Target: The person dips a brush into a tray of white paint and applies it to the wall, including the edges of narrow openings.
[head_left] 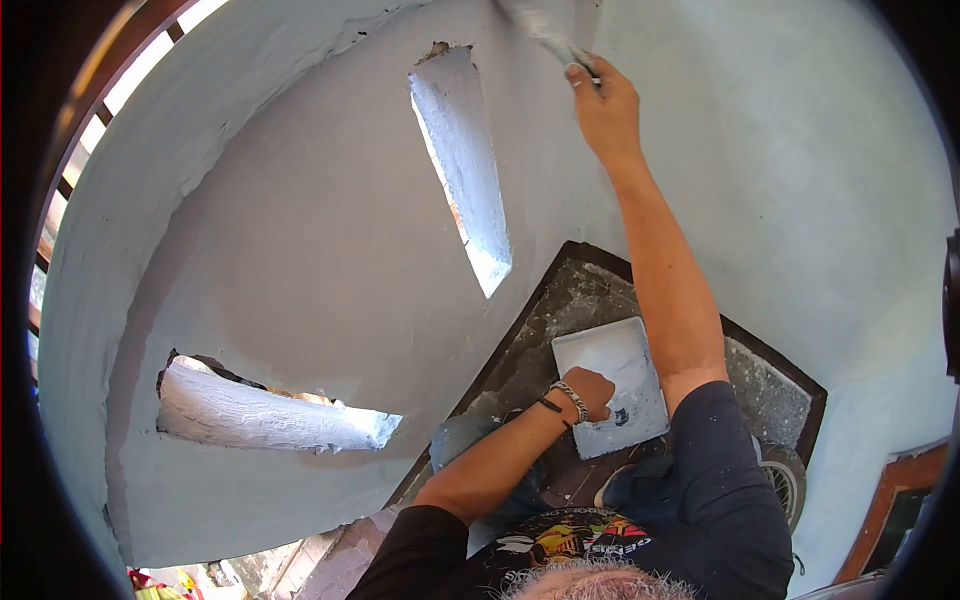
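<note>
My right hand (607, 105) is raised at the top and closed round the handle of a paintbrush (550, 38), whose head is blurred against the wall near the corner. Lower down, my left hand (588, 393) is closed at the left side of a paint tray (635, 365). The tray is pale, with white paint and a dark mark in it. The curved wall (290, 220) has a tall narrow opening (465, 165) and a lower sideways one (270, 408), both with whitish inner faces.
A pale wall (800, 180) rises on the right. Speckled floor (575, 295) with a dark border lies below. A spoked wheel (783, 485) is at the lower right, near a brown wooden frame (890, 510). Railing bars show at the upper left.
</note>
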Motion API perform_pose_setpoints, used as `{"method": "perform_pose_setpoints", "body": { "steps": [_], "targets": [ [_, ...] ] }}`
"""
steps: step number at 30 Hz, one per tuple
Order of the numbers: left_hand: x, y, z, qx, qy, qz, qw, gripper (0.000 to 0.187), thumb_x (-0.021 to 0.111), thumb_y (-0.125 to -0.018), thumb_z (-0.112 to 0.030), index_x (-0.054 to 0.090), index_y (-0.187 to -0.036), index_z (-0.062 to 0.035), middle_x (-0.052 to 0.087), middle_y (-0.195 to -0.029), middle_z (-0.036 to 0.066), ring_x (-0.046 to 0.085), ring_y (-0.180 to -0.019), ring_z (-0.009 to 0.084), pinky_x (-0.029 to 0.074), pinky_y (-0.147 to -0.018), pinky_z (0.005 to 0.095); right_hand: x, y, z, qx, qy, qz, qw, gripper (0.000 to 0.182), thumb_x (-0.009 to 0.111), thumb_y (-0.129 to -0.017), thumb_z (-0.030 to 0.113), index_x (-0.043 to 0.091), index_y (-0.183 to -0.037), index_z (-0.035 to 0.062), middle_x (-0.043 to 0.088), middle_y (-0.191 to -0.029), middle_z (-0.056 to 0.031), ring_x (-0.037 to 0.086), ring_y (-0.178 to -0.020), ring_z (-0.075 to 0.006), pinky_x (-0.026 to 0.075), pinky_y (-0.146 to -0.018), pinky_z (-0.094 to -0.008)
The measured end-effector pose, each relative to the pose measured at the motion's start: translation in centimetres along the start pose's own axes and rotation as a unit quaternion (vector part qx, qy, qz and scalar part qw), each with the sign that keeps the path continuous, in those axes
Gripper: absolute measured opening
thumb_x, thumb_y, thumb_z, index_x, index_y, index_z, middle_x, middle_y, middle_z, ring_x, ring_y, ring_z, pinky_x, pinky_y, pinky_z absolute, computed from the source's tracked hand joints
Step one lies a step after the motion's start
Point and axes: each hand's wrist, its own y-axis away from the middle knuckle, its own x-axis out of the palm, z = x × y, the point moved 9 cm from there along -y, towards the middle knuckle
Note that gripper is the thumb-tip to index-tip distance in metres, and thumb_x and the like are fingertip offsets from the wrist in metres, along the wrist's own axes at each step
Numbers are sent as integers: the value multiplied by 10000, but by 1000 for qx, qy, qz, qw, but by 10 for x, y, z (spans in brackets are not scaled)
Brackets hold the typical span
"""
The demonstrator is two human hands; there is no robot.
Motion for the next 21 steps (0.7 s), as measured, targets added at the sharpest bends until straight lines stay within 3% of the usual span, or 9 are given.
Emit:
{"method": "perform_pose_setpoints", "body": {
  "steps": [1, 4, 10, 13, 17, 21],
  "targets": [
    [1, 0, 0, 1, -1, 1, 1000, 401, 696, -800, -415, 663, -945, -43, 700, -869, 159, 687, -861, 329, 537, -749, 433, 4, 3, 10, -33, 11, 2, 999, 320, 577, -920, 230, 660, -1160, 36, 678, -910, -132, 629, -788, -234, 490, -748, -340],
    [6, 0, 1, 2, 2, 7, 1000, 405, 700, -796, -414, 666, -948, -40, 701, -870, 160, 687, -863, 329, 538, -751, 431, 4, 7, 23, -17, 3, 23, 1000, 318, 585, -911, 239, 668, -1157, 55, 679, -973, -148, 642, -843, -273, 493, -766, -358],
    [7, 0, 2, -2, 6, 8, 1000, 408, 707, -792, -413, 670, -954, -40, 702, -870, 160, 688, -869, 330, 538, -753, 429, -9, 2, -9, 46, 85, 9, 995, 316, 588, -908, 231, 667, -1156, 52, 681, -891, -134, 642, -796, -264, 491, -759, -356],
    [4, 0, 3, -4, 4, 6, 1000, 407, 707, -793, -413, 671, -957, -42, 703, -871, 158, 688, -870, 330, 538, -751, 430, -17, 6, -11, 70, 33, 4, 997, 311, 593, -907, 213, 662, -1156, 39, 682, -871, -141, 645, -784, -258, 492, -742, -352],
    [8, 1, 2, -3, 7, 8, 1000, 409, 707, -793, -415, 671, -954, -41, 704, -870, 157, 689, -867, 328, 538, -748, 430, -10, 7, 9, 28, 22, 3, 999, 302, 598, -904, 191, 659, -1154, 31, 678, -873, -151, 647, -789, -256, 492, -728, -349],
    [4, 3, 3, -5, 3, 2, 1000, 408, 708, -792, -412, 669, -952, -39, 703, -868, 156, 689, -861, 327, 538, -743, 429, 6, 21, -17, -23, 25, 2, 999, 297, 602, -895, 170, 656, -1156, 39, 664, -879, -155, 639, -784, -290, 493, -728, -361]
  ]
}}
